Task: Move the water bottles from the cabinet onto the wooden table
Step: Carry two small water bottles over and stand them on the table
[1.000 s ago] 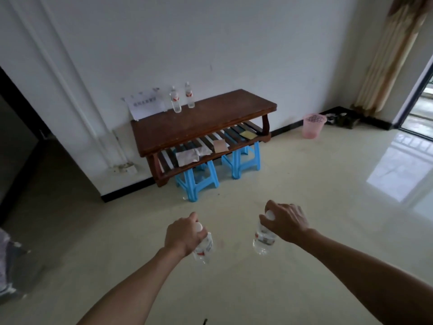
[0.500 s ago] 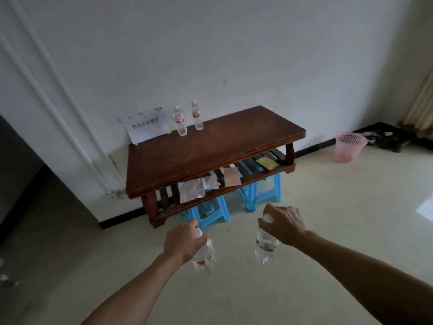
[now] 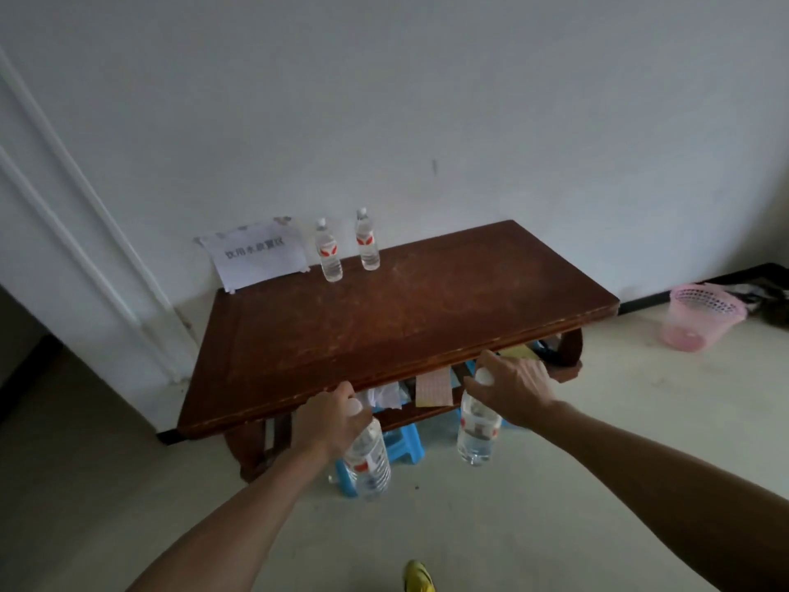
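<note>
The wooden table (image 3: 384,318) stands against the white wall, right in front of me. Two clear water bottles with red labels stand upright at its back left: one bottle (image 3: 328,251) and a second bottle (image 3: 367,240) just to its right. My left hand (image 3: 326,423) grips the neck of a hanging water bottle (image 3: 368,461) just below the table's front edge. My right hand (image 3: 512,388) grips another water bottle (image 3: 477,429) by its capped top, also in front of the table's edge. The cabinet is out of view.
A paper sign (image 3: 256,254) leans on the wall behind the table. Papers and cloths lie on the lower slatted shelf (image 3: 410,410). Blue stools (image 3: 401,446) stand underneath. A pink basket (image 3: 704,316) sits on the floor at right. A doorway opens at left.
I have walked closer to the table, which now fills the middle of the view. Both hands, each still holding its bottle, have risen to the table's front edge.
</note>
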The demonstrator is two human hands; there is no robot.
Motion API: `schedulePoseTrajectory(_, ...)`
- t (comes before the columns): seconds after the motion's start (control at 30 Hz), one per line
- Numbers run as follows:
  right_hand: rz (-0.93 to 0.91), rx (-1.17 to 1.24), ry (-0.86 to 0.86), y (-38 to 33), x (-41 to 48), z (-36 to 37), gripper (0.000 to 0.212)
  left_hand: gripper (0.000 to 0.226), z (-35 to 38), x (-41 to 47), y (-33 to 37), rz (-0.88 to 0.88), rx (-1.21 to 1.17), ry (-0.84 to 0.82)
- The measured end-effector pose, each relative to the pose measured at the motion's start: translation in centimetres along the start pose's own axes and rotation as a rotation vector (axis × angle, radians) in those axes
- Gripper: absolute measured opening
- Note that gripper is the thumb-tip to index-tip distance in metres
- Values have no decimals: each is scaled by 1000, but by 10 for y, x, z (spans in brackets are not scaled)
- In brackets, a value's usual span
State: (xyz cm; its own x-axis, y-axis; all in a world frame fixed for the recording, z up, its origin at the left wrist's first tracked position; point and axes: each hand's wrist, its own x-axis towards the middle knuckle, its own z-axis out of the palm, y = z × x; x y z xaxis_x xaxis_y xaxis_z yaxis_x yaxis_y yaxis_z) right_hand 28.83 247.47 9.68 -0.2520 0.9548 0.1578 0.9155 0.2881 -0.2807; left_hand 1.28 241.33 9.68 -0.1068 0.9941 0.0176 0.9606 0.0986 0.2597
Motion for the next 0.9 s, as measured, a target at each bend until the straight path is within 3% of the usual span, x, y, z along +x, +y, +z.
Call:
schedulePoseTrajectory(0.37,-35,2,42,28,234,11,35,30,-15,254,-14,43,-109,94)
schedulePoseTrajectory(0.9,-169,74,-49,31,540,84,32,38,-3,505,-53,-166,-65,147)
